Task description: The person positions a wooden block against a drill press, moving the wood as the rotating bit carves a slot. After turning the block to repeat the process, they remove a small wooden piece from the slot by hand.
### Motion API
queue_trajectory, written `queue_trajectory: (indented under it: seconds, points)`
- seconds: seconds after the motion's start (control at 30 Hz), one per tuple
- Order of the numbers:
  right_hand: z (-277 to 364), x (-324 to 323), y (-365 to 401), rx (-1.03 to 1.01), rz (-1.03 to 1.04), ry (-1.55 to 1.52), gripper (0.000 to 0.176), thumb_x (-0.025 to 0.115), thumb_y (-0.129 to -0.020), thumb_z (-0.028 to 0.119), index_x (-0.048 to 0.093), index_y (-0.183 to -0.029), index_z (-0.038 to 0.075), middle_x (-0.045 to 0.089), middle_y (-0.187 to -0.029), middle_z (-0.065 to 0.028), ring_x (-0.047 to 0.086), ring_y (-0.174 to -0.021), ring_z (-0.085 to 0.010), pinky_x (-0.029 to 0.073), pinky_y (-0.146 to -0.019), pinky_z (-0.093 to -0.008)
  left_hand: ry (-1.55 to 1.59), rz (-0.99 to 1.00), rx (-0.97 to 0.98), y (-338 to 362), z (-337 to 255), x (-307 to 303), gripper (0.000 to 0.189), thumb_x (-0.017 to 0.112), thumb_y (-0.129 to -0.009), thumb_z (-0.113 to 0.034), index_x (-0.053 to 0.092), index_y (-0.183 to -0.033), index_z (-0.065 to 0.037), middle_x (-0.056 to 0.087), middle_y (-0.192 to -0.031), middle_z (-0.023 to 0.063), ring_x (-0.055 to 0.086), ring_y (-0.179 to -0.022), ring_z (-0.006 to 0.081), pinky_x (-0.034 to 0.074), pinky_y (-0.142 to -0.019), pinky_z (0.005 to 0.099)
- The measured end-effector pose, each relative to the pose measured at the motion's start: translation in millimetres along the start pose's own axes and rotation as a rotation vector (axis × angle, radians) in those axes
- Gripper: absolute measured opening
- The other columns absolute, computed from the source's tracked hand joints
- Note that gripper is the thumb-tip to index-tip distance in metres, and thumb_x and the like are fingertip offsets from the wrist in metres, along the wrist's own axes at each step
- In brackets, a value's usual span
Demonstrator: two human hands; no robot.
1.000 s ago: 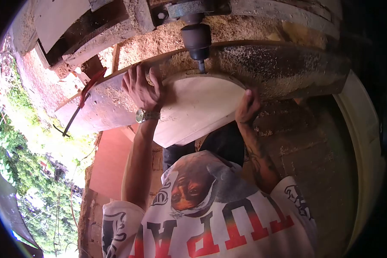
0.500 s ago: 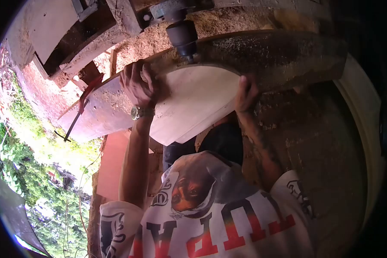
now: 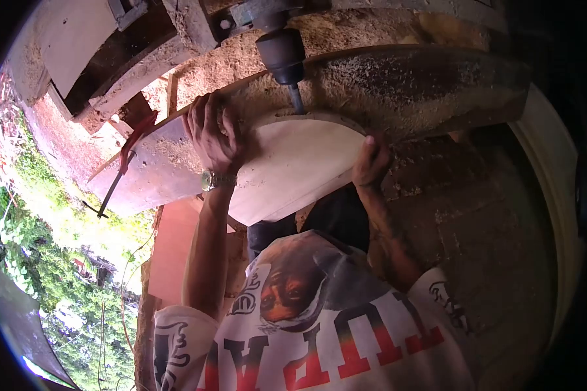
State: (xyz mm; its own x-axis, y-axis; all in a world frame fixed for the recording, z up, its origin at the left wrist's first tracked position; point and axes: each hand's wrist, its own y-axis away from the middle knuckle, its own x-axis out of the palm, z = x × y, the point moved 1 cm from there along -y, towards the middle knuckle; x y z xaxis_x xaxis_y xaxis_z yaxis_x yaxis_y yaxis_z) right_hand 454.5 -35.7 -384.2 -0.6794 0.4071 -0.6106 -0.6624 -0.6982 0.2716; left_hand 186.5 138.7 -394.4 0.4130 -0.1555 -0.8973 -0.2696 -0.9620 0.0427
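Note:
A pale wooden board [image 3: 293,159] with a curved far edge lies flat on a dusty work table [image 3: 430,85]. My left hand [image 3: 212,133], a watch on its wrist, grips the board's left end, its fingers bent over towards the table. At the right end my right hand [image 3: 372,159] holds the board, thumb up along the edge; its other fingers are mostly hidden. Above the curved edge hangs a dark drill chuck [image 3: 282,55]. Its bit [image 3: 297,99] points down at that edge, where short slots or notches show.
Sawdust [image 3: 365,75] covers the table and the machine frame behind. A red-handled clamp [image 3: 125,153] sits at the table's left edge. Bright greenery [image 3: 65,293] lies beyond on the left. A pale curved panel [image 3: 548,163] stands at the right.
The board and both hands have shifted slightly towards my body. More of the bit now shows below the chuck, and notches along the curved edge have come into sight.

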Motion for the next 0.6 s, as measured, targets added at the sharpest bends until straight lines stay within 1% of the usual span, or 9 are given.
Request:
queue_trajectory:
  seconds: [0.1,0.13,0.2,0.27,0.4,0.5,0.6]
  points:
    - [-11,-4,5,0.077,0.05,0.028,0.039,0.057,-0.108,0.04,0.07,-0.11,0.003,0.071,-0.087,-0.016,0.072,-0.081,-0.0304,0.056,-0.073,-0.0415,0.024,0.012,-0.032,-3,-3,-3,0.04,0.055,-0.103,-0.031,0.07,-0.128,-0.003,0.068,-0.127,0.0191,0.061,-0.122,0.0385,0.04,-0.113,0.0523]
    - [-11,-4,7,0.063,0.037,0.027,0.039,0.057,-0.108,0.04,0.07,-0.11,0.003,0.071,-0.087,-0.0156,0.072,-0.08,-0.0297,0.056,-0.073,-0.041,0.022,-0.021,-0.018,-6,-5,-4,0.038,0.054,-0.103,-0.031,0.072,-0.123,-0.003,0.07,-0.121,0.0175,0.063,-0.117,0.038,0.042,-0.109,0.0514]
    - [-10,-2,0,0.023,-0.002,0.023,0.038,0.058,-0.108,0.04,0.07,-0.11,0.003,0.072,-0.086,-0.0149,0.071,-0.078,-0.0284,0.055,-0.072,-0.04,0.037,-0.017,-0.039,-10,-12,-6,0.037,0.053,-0.104,-0.031,0.073,-0.12,-0.004,0.071,-0.118,0.0169,0.063,-0.113,0.0379,0.043,-0.107,0.051]
    - [-8,-5,-3,0.037,0.028,0.025,0.038,0.059,-0.107,0.039,0.071,-0.11,0.003,0.072,-0.085,-0.0144,0.072,-0.078,-0.0277,0.056,-0.071,-0.0397,0.056,-0.02,-0.033,-12,-12,-5,0.036,0.052,-0.104,-0.031,0.074,-0.116,-0.004,0.072,-0.114,0.0162,0.064,-0.11,0.0379,0.044,-0.105,0.0506]
    - [-20,0,-3,0.016,0.036,-0.005,0.037,0.061,-0.106,0.037,0.072,-0.112,0.002,0.072,-0.084,-0.0142,0.071,-0.076,-0.0264,0.056,-0.071,-0.0394,0.043,-0.043,-0.026,-13,-8,-2,0.036,0.051,-0.104,-0.03,0.074,-0.115,-0.004,0.072,-0.11,0.0165,0.064,-0.109,0.0377,0.044,-0.104,0.0501]
    - [-10,-1,-13,0.034,0.061,-0.036,0.036,0.062,-0.106,0.036,0.072,-0.112,0.002,0.072,-0.083,-0.0137,0.071,-0.075,-0.0259,0.055,-0.07,-0.0388,0.043,-0.031,-0.052,-14,-12,-3,0.037,0.049,-0.104,-0.031,0.073,-0.113,-0.004,0.072,-0.107,0.0169,0.063,-0.107,0.0378,0.044,-0.103,0.0498]
    - [0,1,-23,-0.014,0.024,-0.043,0.034,0.062,-0.106,0.035,0.072,-0.112,0.002,0.072,-0.083,-0.0135,0.071,-0.075,-0.0255,0.055,-0.07,-0.0387,0.03,-0.008,-0.079,-16,-11,-5,0.038,0.048,-0.104,-0.031,0.073,-0.11,-0.004,0.071,-0.104,0.0173,0.062,-0.105,0.0383,0.043,-0.102,0.0496]
